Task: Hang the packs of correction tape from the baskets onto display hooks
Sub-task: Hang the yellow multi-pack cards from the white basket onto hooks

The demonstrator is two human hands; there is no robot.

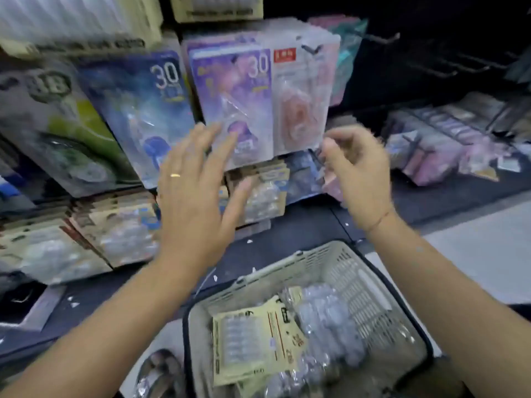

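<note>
Hung packs [138,110] are filling the display already, but correction tape packs [253,343] are lying heaped in the basket [287,265], the left hand [195,182] spreading empty near a purple pack [232,104], the right hand [356,173] curling, grip too blurred to tell.

This is a shop, seemingly its stationery section. At 12 o'clock, carded blister packs [232,104] hang face-out, one behind another, on a dark display wall [448,21]. Several are printed with a large "30", and a pink pack [301,110] carries a red label. At 2 o'clock, bare metal hooks [383,38] jut from that wall. At 9 o'clock are rows of beige-carded packs [115,234], and at 3 o'clock wrapped goods [445,147] lie on a low shelf [448,193]. At 6 o'clock, a grey plastic shopping basket [359,282] holds loose packs [253,340] of similar stock.
</note>
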